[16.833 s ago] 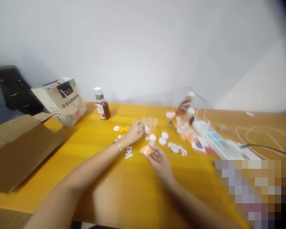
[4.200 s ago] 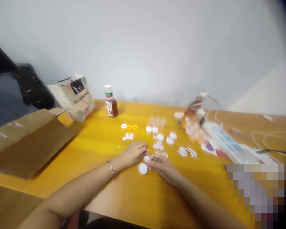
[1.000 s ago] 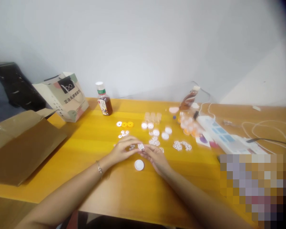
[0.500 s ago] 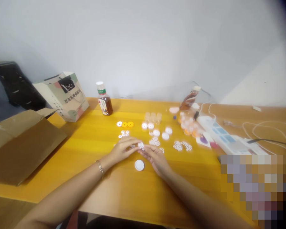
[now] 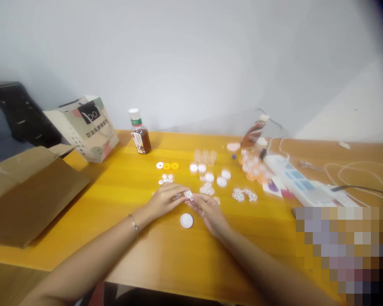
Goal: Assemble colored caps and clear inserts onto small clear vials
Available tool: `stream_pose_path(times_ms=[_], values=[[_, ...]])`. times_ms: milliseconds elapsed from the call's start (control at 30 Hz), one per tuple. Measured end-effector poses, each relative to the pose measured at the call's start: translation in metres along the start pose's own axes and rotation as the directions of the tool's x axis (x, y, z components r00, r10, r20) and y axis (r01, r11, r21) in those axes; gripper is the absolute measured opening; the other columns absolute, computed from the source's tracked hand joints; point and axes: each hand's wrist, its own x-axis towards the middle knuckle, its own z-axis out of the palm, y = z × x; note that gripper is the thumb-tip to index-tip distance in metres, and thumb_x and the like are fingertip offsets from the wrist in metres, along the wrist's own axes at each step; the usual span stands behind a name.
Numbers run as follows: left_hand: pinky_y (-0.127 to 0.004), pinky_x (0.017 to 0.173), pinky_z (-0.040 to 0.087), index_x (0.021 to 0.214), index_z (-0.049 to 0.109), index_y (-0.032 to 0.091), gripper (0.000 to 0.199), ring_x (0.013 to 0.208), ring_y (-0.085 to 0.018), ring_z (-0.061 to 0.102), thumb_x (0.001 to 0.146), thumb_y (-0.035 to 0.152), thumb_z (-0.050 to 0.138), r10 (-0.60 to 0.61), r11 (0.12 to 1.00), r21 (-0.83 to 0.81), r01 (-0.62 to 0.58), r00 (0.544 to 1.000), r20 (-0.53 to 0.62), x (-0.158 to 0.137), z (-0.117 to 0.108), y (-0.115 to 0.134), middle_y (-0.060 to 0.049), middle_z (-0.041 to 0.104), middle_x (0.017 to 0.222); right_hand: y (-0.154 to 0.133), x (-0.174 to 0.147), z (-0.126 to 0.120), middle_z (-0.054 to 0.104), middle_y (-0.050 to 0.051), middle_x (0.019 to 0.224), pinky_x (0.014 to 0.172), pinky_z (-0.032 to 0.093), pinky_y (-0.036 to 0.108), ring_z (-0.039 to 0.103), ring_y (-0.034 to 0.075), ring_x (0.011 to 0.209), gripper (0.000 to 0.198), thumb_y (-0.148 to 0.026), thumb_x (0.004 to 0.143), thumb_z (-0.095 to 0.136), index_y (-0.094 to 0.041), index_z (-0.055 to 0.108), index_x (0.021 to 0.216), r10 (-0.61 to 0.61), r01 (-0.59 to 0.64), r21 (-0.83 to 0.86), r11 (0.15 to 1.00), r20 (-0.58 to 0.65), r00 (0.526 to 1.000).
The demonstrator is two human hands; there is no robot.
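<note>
Just beyond the white cap (image 5: 187, 220), in the middle of the yellow table (image 5: 121, 199), the two hands meet fingertip to fingertip. The left hand (image 5: 164, 200), with a bracelet (image 5: 132, 221) at its wrist, and the right hand (image 5: 207, 211) pinch a small white strip of rings (image 5: 188, 194) between them — both hands are closed narrowly on it, and it sits just above the tabletop. The cap lies flat on the table, just near of the hands and touching neither as far as can be told.

Beyond the cap and a little to its right lie more white ring pieces (image 5: 207, 189), and further right another cluster (image 5: 244, 195). Further back from the cap stand several white discs (image 5: 221, 182) and a row of small clear cups (image 5: 204, 157). Back and left of the cap are two orange rings (image 5: 170, 166) with a white one beside them, and small white bits (image 5: 166, 178) nearer in.

Far back and left of the cap stands a brown bottle (image 5: 139, 137), upright, with a paper bag (image 5: 86, 127) further left against the wall. A cardboard box (image 5: 28, 191) lies well to the cap's left at the table edge. Back and right of the cap a second bottle (image 5: 252, 134) leans over a heap of orange-and-clear pieces (image 5: 253, 168) — beside it runs a power strip (image 5: 300, 182) with white cables (image 5: 347, 174).
</note>
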Motion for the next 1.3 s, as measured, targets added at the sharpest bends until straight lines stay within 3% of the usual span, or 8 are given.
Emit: stream_pose_path(times_ms=[233, 633, 900, 1033, 1133, 1300], values=[[-0.029, 0.078, 0.048, 0.103, 0.057, 0.018, 0.024, 0.084, -0.015, 0.060, 0.082, 0.026, 0.052, -0.069, 0.997, -0.039, 0.069, 0.998, -0.006, 0.000, 0.002, 0.004, -0.007, 0.064, 0.093, -0.001, 0.000, 0.002, 0.071, 0.003, 0.078, 0.087, 0.045, 0.036, 0.064, 0.017, 0.077, 0.021, -0.034, 0.062, 0.071, -0.019, 0.070, 0.077, -0.015, 0.015, 0.009, 1.000, -0.037, 0.999], [-0.026, 0.074, 0.051, 0.099, 0.058, 0.017, 0.023, 0.079, -0.013, 0.062, 0.078, 0.025, 0.056, -0.238, 0.956, -0.187, 0.225, 0.970, -0.050, -0.002, 0.011, 0.010, -0.005, 0.066, 0.090, 0.000, -0.001, 0.002, 0.070, -0.001, 0.075, 0.082, 0.046, 0.029, 0.062, 0.012, 0.073, 0.015, -0.027, 0.061, 0.073, -0.021, 0.069, 0.074, -0.005, 0.006, 0.039, 0.999, -0.044, 0.999], [-0.028, 0.079, 0.048, 0.102, 0.057, 0.016, 0.024, 0.085, -0.015, 0.060, 0.080, 0.024, 0.055, -0.118, 0.987, -0.112, 0.112, 0.992, -0.050, 0.001, 0.003, 0.008, -0.007, 0.064, 0.096, 0.000, -0.001, 0.002, 0.070, -0.001, 0.074, 0.081, 0.046, 0.026, 0.062, 0.010, 0.073, 0.012, -0.024, 0.062, 0.072, -0.020, 0.069, 0.073, 0.029, -0.027, 0.075, 0.997, -0.015, 0.999], [-0.031, 0.083, 0.045, 0.116, 0.050, 0.020, 0.032, 0.094, -0.016, 0.056, 0.084, 0.023, 0.049, -0.034, 0.999, -0.031, 0.037, 0.997, 0.075, 0.005, -0.003, 0.008, -0.007, 0.060, 0.106, 0.001, -0.001, 0.001, 0.070, -0.001, 0.076, 0.081, 0.046, 0.025, 0.063, 0.011, 0.074, 0.010, -0.025, 0.063, 0.071, -0.020, 0.068, 0.072, 0.031, -0.031, 0.057, 0.998, -0.004, 1.000], [-0.030, 0.081, 0.045, 0.111, 0.054, 0.021, 0.027, 0.093, -0.016, 0.056, 0.086, 0.022, 0.045, 0.015, 1.000, 0.000, -0.015, 0.990, 0.143, 0.008, -0.007, 0.007, -0.007, 0.060, 0.104, 0.001, -0.001, 0.001, 0.070, -0.001, 0.076, 0.081, 0.047, 0.026, 0.063, 0.011, 0.074, 0.012, -0.024, 0.063, 0.072, -0.020, 0.068, 0.073, 0.034, -0.034, 0.044, 0.998, 0.005, 0.999], [-0.027, 0.076, 0.044, 0.101, 0.057, 0.018, 0.020, 0.084, -0.014, 0.057, 0.085, 0.023, 0.046, 0.032, 0.999, 0.021, -0.036, 0.988, 0.148, 0.011, -0.010, 0.005, -0.006, 0.062, 0.091, 0.000, -0.002, 0.003, 0.069, -0.001, 0.076, 0.080, 0.048, 0.027, 0.063, 0.013, 0.076, 0.013, -0.024, 0.062, 0.072, -0.020, 0.068, 0.074, 0.036, -0.036, 0.036, 0.999, -0.010, 0.999]])
